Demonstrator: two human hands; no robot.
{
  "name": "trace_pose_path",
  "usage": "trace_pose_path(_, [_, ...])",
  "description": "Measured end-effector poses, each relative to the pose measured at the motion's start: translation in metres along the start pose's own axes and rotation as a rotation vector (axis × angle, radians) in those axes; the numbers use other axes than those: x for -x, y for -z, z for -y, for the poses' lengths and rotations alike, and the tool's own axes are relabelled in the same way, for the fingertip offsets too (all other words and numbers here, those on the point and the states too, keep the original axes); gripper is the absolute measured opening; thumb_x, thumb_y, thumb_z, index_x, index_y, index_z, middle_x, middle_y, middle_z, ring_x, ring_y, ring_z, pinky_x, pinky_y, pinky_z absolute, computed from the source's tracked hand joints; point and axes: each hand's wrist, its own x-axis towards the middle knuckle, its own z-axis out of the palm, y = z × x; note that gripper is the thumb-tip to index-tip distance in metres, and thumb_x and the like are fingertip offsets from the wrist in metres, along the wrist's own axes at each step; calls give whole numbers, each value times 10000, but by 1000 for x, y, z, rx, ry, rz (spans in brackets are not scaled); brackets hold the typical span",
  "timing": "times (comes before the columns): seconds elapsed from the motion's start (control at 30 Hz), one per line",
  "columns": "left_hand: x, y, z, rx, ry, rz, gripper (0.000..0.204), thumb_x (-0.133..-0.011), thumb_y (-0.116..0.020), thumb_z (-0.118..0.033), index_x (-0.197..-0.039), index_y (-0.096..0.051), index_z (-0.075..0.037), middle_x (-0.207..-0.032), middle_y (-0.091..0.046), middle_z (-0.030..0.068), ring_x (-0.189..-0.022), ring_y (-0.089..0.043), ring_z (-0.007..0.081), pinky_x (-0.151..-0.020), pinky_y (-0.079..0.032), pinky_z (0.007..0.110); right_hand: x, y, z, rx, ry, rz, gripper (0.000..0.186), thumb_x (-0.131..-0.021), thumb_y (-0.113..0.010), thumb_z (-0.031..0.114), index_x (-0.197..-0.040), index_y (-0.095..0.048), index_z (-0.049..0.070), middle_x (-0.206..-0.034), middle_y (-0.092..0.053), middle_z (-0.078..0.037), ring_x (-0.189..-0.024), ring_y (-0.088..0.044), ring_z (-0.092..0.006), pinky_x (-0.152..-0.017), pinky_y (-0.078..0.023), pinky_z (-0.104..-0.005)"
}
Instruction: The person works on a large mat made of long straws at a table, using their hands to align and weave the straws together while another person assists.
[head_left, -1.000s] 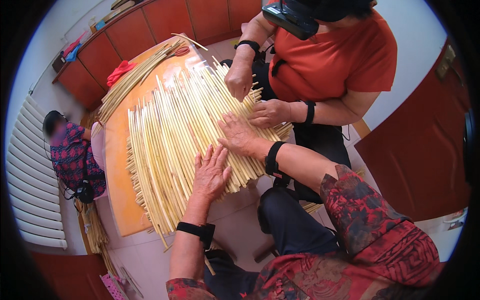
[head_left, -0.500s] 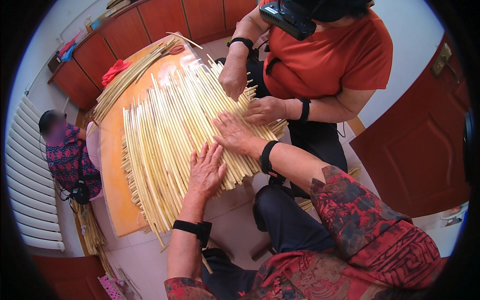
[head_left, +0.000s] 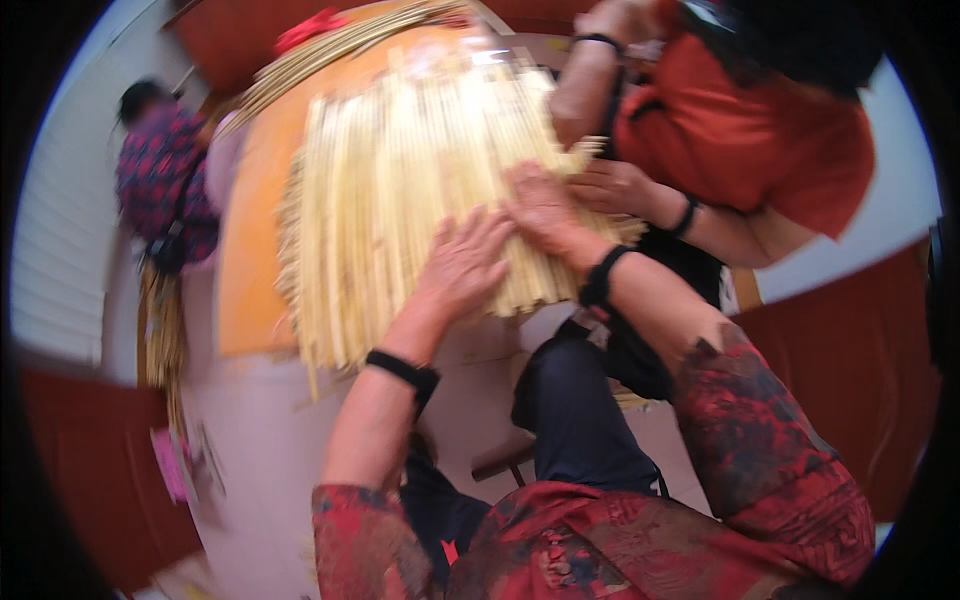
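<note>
A wide mat-like layer of pale yellow straw-coloured stalks (head_left: 400, 190) lies side by side on an orange table (head_left: 252, 290). My left hand (head_left: 463, 262) rests on the near part of the stalks, palm down with the fingers spread. Just right of it, my right hand (head_left: 543, 205) lies flat on the stalks too, its fingers stretched out. A co-worker's hand (head_left: 612, 187) is at the right edge of the layer, close beside my right hand. Motion blur softens the whole picture, so single stalks are hard to tell apart.
A bundle of longer stalks (head_left: 340, 50) lies at the table's far left, by a red cloth (head_left: 308, 30). A co-worker in an orange-red shirt (head_left: 740, 140) sits at the right. Another person (head_left: 165, 180) is at the left, above standing stalks (head_left: 163, 330). A brown door (head_left: 850, 370) is at right.
My view has shifted, so the table and stalks sit higher and further right in the picture. Both my hands remain flat on the stalks. The co-worker's raised hand has drawn back from the stalks.
</note>
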Motion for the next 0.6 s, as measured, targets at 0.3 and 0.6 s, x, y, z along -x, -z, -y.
trace_pose_path(0.3, [-7,-2,-1,-3,15,57,570,-914,-429,-382,-1406,-384,-96,-1499,-322,89,-1410,-233,275,-1146,-116,508,-2,19,1,107,18,114,545,-932,-446,326,-1398,-364,55,-1434,-322,-251,-1350,-274,-386,-1097,-220,-461])
trace_pose_path(0.6, [-10,6,0,120,49,65,631,-913,-451,-451,-1420,-347,-89,-1508,-275,153,-1409,-228,281,-1149,-119,489,-5,29,7,101,-67,211,556,-944,-406,364,-1423,-341,88,-1456,-303,-234,-1365,-251,-366,-1102,-208,-461])
